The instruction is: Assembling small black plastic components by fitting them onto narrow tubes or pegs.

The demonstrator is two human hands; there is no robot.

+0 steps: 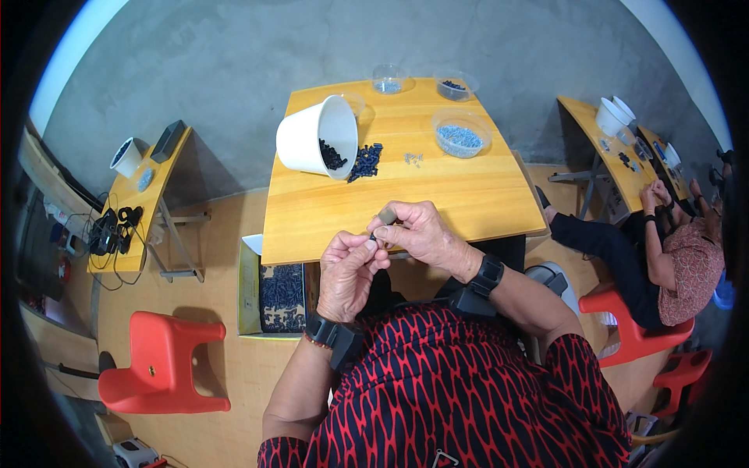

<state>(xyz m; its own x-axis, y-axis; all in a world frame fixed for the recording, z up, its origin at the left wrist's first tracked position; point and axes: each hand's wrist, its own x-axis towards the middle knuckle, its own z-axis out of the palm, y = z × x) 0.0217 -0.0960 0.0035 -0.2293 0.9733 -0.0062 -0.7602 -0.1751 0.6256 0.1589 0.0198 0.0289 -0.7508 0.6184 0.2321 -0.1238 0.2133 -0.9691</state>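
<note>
Both hands meet in front of me at the table's near edge. My left hand [347, 273] is closed, thumb and fingertips pinching a small dark part [373, 237] that is mostly covered. Against it works my right hand [425, 235], its fingers closed round a short, stubby grey-brown piece [387, 214] whose exact kind I cannot make out. Beyond them, a white bucket [300, 140] lies tipped on its side, with black parts [333, 156] inside its mouth. A pile of small dark parts [365, 161] has spread out beside it. Several tiny pale metal pieces [413, 159] lie to the right.
Clear tubs stand along the far side: one with silvery-blue pieces [460, 136], one with dark parts [453, 86]. An open box of dark parts [282, 292] sits on the floor, left. Red chairs [160, 363] flank me. At right, a person [686, 265] works at another table.
</note>
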